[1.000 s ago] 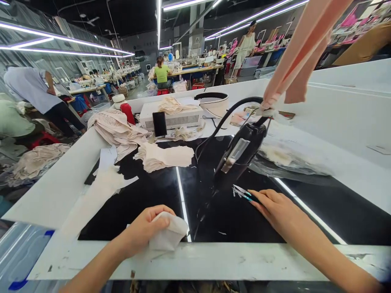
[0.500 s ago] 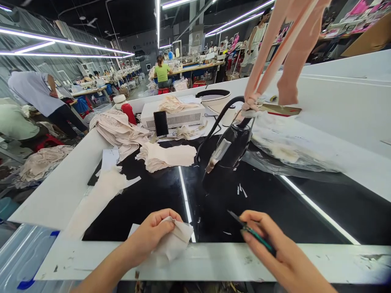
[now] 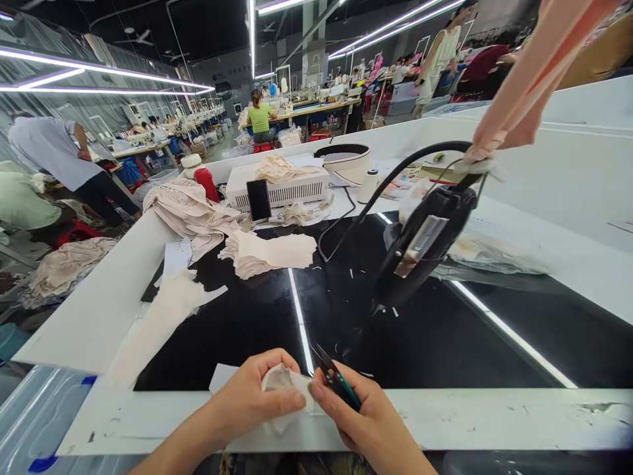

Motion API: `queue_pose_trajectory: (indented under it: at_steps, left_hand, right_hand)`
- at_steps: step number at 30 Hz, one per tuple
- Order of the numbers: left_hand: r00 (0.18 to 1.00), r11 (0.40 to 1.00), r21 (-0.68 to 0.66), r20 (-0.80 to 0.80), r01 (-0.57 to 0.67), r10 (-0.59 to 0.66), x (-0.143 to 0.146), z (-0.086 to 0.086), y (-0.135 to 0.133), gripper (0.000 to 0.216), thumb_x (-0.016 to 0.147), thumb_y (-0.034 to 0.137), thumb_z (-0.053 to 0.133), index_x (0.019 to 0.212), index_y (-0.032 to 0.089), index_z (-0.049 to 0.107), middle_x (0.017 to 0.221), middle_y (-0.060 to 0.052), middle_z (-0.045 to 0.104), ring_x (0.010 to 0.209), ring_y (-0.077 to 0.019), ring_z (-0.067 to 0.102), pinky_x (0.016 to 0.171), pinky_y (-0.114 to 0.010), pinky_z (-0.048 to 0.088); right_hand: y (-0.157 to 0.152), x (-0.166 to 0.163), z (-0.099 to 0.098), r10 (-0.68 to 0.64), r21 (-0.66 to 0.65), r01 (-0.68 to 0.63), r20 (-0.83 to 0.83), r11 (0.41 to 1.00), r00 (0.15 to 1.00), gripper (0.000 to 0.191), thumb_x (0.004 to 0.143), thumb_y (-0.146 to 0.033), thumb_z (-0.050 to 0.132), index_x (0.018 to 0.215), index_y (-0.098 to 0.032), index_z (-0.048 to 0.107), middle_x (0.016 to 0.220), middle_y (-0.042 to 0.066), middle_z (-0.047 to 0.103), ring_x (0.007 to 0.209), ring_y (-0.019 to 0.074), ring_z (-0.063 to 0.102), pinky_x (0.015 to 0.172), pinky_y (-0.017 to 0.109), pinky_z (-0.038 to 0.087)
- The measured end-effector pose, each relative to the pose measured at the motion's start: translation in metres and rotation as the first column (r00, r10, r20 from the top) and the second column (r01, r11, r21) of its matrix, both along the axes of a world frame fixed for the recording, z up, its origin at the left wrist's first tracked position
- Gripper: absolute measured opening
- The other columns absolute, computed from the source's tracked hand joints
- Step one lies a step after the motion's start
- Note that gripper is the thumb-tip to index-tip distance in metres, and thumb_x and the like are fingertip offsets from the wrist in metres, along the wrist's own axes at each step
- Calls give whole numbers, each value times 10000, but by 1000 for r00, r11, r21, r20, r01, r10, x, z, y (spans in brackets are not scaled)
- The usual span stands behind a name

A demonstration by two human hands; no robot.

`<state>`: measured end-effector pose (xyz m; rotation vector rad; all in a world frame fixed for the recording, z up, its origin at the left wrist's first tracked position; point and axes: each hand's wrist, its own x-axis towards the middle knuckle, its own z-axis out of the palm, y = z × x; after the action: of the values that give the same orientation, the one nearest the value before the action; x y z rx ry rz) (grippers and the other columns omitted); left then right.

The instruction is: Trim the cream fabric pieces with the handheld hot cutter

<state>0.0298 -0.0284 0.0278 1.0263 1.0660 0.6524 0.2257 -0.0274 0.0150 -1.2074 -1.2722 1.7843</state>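
My left hand point(image 3: 264, 392) is closed on a small white piece of cloth point(image 3: 281, 381), pinching it near the table's front edge. Beside it, my right hand point(image 3: 356, 409) is wrapped round a pair of thread snips point(image 3: 336, 376) with dark pointed blades and a teal handle. The snips point up and away from me. The fingertips of my right hand are at the cloth's right edge; whether they grip it too I cannot tell. A white paper-like piece point(image 3: 222, 376) lies just behind my left hand.
A black handheld device point(image 3: 420, 244) hangs by pink cloth strips point(image 3: 534, 86) over the black table panel point(image 3: 445, 343). Stacked beige cloth pieces point(image 3: 271, 253) lie behind my hands, with a phone point(image 3: 259, 200) against a white box point(image 3: 297, 191). White scraps dot the panel.
My right hand has moved left with the snips, up to the cloth in my left hand. The hanging black device has swung to the right.
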Motion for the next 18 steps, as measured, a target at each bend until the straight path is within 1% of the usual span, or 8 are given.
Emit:
queue_pose_trajectory:
  at_steps: [3, 6, 8, 11, 13, 15, 16, 18]
  left_hand:
    - [999, 999, -40, -17, -31, 30, 1, 0, 0, 527, 655, 542, 908, 842, 169, 588, 663, 57, 509, 611, -90, 397, 576, -202, 310]
    - [1000, 998, -58, -16, -27, 27, 0, 0, 0, 501, 682, 552, 891, 859, 139, 671, 703, 10, 597, 642, -111, 477, 616, -220, 355]
    - [999, 998, -63, -30, -29, 27, -1, 1, 0, 487, 700, 548, 880, 879, 124, 723, 718, -13, 630, 652, -124, 508, 626, -229, 369]
    - [998, 998, -46, -49, -47, 44, -4, 3, -1, 464, 704, 539, 879, 872, 120, 769, 705, -14, 628, 652, -122, 502, 625, -228, 370]
    - [997, 998, -27, -55, -52, 51, -6, 4, -2, 451, 700, 533, 884, 866, 126, 785, 710, -14, 630, 660, -125, 504, 625, -228, 374]
    - [997, 998, -16, -58, -53, 52, -7, 4, -2, 444, 707, 535, 879, 876, 133, 796, 718, -16, 634, 663, -129, 509, 625, -230, 378]
    - [997, 999, -14, -58, -53, 52, -7, 4, -2, 443, 714, 540, 874, 881, 137, 799, 717, -15, 632, 662, -129, 509, 625, -231, 380]
    - [997, 999, -3, -59, -50, 50, -7, 4, -2, 432, 722, 537, 870, 883, 142, 804, 723, -14, 629, 665, -128, 508, 634, -233, 384]
  right_hand:
    - [-3, 3, 0, 31, 14, -31, 16, 999, 999, 540, 809, -741, 680, 792, -208, 593, 580, -90, 291, 478, 69, 240, 419, 203, 224]
    - [-3, 10, 0, 32, 43, -34, 37, 999, 999, 562, 840, -775, 612, 890, -218, 662, 566, -87, 300, 468, 75, 232, 408, 203, 223]
    - [-2, 19, 0, 17, 71, -22, 73, 997, 997, 617, 873, -795, 540, 1036, -222, 703, 583, -70, 373, 470, 85, 297, 410, 199, 268]
    - [-2, 34, 0, 26, 84, -40, 165, 996, 986, 693, 934, -782, 420, 1255, -232, 693, 674, -6, 568, 539, 138, 517, 459, 221, 430]
    - [-5, 41, 0, 26, 119, -59, 266, 991, 964, 675, 947, -762, 411, 1297, -262, 699, 856, 59, 712, 725, 207, 671, 572, 267, 559]
    - [-8, 45, 0, 5, 196, -79, 353, 977, 936, 641, 941, -753, 434, 1287, -295, 719, 1114, 87, 764, 1004, 276, 717, 774, 325, 628]
    - [-10, 46, 1, -3, 237, -93, 379, 967, 925, 631, 939, -750, 439, 1280, -304, 728, 1216, 82, 754, 1120, 297, 698, 881, 353, 623]
    - [-13, 46, 1, -7, 295, -122, 401, 948, 916, 626, 943, -745, 434, 1283, -310, 730, 1316, 64, 730, 1239, 313, 659, 1036, 388, 568]
